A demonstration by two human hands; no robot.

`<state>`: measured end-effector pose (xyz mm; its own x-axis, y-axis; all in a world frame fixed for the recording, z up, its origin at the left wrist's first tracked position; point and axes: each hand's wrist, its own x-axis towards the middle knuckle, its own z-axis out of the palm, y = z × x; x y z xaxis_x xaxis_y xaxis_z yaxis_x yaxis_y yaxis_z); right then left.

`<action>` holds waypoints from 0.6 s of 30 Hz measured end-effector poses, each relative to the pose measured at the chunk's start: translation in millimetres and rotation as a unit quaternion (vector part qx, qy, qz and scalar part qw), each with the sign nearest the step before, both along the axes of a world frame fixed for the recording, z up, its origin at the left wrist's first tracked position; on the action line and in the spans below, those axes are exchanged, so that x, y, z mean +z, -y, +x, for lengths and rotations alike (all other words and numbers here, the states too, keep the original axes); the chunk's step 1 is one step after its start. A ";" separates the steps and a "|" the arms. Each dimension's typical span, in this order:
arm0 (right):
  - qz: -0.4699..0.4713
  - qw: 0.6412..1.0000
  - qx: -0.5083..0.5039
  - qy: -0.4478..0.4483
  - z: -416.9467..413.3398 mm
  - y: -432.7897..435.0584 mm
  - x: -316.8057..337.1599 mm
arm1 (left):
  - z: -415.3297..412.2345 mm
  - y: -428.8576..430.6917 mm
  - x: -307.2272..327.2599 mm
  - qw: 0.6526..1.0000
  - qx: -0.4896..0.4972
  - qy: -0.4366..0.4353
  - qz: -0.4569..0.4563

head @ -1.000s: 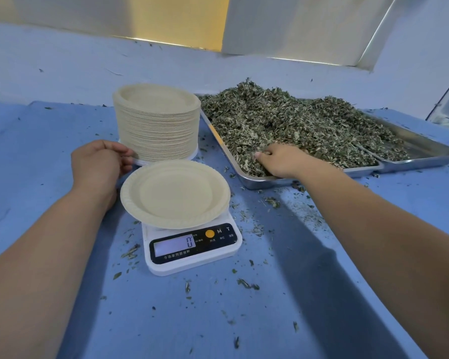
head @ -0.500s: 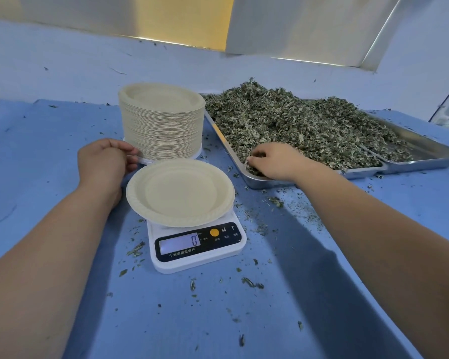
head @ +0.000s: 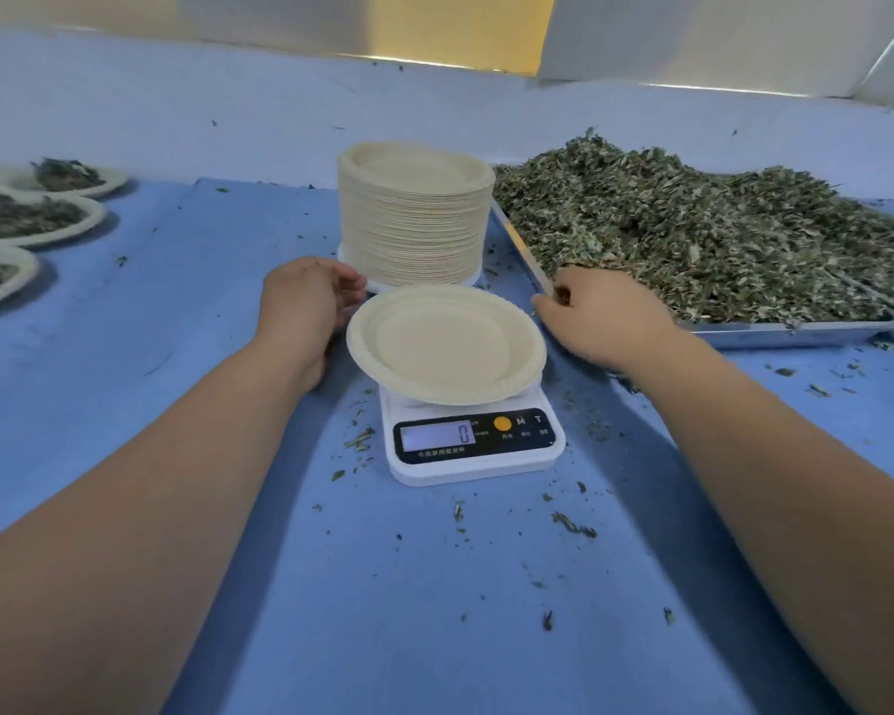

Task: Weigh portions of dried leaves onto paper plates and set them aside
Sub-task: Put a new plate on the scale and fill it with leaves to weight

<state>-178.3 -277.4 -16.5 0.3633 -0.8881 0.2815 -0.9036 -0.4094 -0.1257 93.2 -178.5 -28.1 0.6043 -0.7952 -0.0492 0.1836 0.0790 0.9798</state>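
Plate [head: 445, 348] 9 o'clock from my right hand [head: 602, 322]; fingers [head: 550, 301] curled, can't tell what's inside; left hand [head: 300, 307] loose on rim

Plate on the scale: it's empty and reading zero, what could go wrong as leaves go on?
1. The left hand sits right beside the plate rim; any touch could skew the scale reading.
2. The plate overhangs the scale, so an off-centre heap could tip it.
3. The right hand, curled as if around dried leaves, may drop bits on the already littered table.
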 end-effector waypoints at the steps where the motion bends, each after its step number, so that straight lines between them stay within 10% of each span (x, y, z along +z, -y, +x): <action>1: -0.012 1.000 -0.015 -0.009 2.1 -2.0 -1.8 | -1.6 -6.0 -0.3 1.000 0.001 0.011 0.013; 18: -0.042 0.998 -0.026 -0.026 -4.0 -14.1 -4.4 | -8.5 -75.5 -8.5 0.995 0.042 0.086 -0.012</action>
<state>-182.3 -263.3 -20.9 0.3330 -0.8803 0.3379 -0.9286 -0.3684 -0.0447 84.6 -103.0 -36.6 0.6672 -0.7407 0.0788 0.0049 0.1101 0.9939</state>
